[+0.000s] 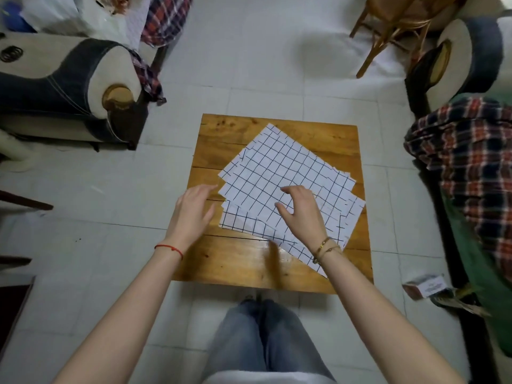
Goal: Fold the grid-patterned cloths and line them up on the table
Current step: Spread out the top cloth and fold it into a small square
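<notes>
Several white cloths with a dark grid pattern (288, 173) lie spread flat in an untidy overlapping pile, turned at angles, on a small square wooden table (238, 259). My left hand (194, 206) hovers at the pile's left edge with its fingers extended and relaxed, holding nothing. My right hand (302, 212) is over the near middle of the pile, fingers bent like a claw with the tips on or just above the top cloth. No cloth is visibly pinched.
A sofa arm (83, 87) stands at the left and another sofa with a red plaid cloth (468, 159) at the right. A wooden chair (393, 26) is at the back. A small box (426, 286) lies on the tiled floor.
</notes>
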Available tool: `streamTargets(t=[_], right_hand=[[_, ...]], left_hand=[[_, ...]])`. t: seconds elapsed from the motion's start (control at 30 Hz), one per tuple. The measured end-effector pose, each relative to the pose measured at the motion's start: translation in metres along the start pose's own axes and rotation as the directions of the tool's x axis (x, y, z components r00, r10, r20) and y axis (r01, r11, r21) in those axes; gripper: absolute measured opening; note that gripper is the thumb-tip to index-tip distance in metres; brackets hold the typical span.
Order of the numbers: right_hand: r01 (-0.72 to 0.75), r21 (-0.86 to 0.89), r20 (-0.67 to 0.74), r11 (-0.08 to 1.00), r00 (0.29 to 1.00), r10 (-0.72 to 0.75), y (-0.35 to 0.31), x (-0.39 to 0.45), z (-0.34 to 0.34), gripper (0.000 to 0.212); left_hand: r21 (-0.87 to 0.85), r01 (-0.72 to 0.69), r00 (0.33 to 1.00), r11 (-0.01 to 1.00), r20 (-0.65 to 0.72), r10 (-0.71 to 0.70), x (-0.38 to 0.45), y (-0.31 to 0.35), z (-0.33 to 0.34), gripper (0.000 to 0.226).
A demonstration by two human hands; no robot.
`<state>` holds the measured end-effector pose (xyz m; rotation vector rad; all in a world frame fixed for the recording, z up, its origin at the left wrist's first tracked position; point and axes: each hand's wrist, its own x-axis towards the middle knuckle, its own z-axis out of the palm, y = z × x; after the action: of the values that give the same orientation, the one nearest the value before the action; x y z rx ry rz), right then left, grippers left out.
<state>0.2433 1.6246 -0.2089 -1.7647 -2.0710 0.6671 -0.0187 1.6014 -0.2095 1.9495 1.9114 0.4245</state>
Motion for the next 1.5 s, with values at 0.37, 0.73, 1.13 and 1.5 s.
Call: streamTargets(t=[0.37, 0.73, 1.13, 1.5], right_hand=[[0.021, -0.031, 0.197, 0.999, 0.980, -0.015, 0.034, 0.091, 0.173, 0.035], [0.086, -0.197, 0.238, 0.977, 0.971, -0.038, 0.068, 0.131, 0.266, 0.042], [0.111, 0.021, 0.001, 0.994, 0.994, -0.111, 0.066, 0.128, 0.235, 0.004], [0.079, 0.190, -0.063, 0.979, 0.996, -0.068, 0.046, 0.092, 0.103, 0.016]], left_hand=[[-0.029, 0.142, 0.978, 0.990, 0.157, -0.135, 0.081, -0.083, 0.116, 0.044], [-0.016, 0.188, 0.965, 0.982, 0.191, -0.182, 0.111, -0.131, 0.194, 0.047], [-0.086, 0.136, 0.979, 0.987, 0.167, -0.121, 0.121, -0.119, 0.187, 0.053], [-0.237, -0.124, 0.992, 0.963, 0.002, 0.128, 0.146, -0.024, 0.093, 0.007]])
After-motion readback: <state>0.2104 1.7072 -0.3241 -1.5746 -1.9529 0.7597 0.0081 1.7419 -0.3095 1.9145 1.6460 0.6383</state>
